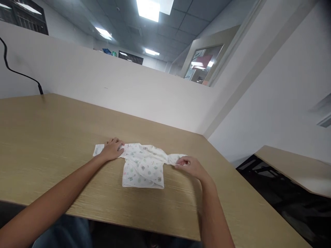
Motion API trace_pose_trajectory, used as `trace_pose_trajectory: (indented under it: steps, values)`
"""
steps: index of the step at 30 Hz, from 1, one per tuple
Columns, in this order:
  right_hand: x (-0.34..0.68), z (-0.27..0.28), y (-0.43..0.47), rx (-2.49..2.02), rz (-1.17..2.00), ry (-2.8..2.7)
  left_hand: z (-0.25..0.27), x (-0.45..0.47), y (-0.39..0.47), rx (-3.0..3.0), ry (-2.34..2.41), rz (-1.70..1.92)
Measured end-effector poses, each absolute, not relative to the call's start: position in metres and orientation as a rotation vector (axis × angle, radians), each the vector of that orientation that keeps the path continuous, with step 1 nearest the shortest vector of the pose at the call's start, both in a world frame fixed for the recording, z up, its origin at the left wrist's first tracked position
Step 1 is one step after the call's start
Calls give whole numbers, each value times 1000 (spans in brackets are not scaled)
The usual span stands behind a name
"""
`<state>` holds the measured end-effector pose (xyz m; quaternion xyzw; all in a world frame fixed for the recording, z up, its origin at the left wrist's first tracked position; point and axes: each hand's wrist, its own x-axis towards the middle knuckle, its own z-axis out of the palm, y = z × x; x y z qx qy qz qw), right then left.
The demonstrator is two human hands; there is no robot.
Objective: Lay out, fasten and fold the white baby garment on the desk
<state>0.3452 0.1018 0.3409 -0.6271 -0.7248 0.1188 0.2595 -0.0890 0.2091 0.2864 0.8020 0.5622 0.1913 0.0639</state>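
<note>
A small white baby shirt (143, 167) with printed figures lies spread on the wooden table (85, 120), its neck toward the wall and both sleeves stretched out sideways. My left hand (112, 150) rests flat across the left sleeve, fingers apart, with the cuff showing beyond it. On the other side, my right hand (190, 166) pinches the lower edge of the right sleeve near its cuff between thumb and fingers. That sleeve is somewhat bunched near the shoulder.
Behind the table stands a low white partition (144, 93), which meets a white wall (279, 103) at the right. A black cable (23, 74) hangs down at the far left. Another wooden surface (292, 168) is at the right, with a dark space below it.
</note>
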Motion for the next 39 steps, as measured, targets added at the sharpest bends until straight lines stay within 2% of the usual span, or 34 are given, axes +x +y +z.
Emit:
trace_pose_trajectory:
  steps: [6, 14, 18, 22, 28, 33, 39]
  values:
    - [347, 313, 119, -1690, 324, -1807, 289, -84, 204, 2437, 1711, 474]
    - [335, 281, 131, -1992, 618, -1847, 277, -83, 209, 2468, 1618, 146]
    - [345, 275, 136, -2122, 519, -1805, 272, -97, 224, 2521, 1491, 137]
    - [344, 269, 141, -2170, 347, -1773, 269, -100, 232, 2592, 1453, 275]
    - [327, 265, 144, -1922, 188, -1811, 278, -85, 220, 2629, 1591, 517]
    - [315, 262, 147, -1931, 217, -1940, 278, -74, 208, 2501, 1727, 346]
    - [317, 261, 147, -1980, 259, -1978, 277, -78, 210, 2460, 1647, 237]
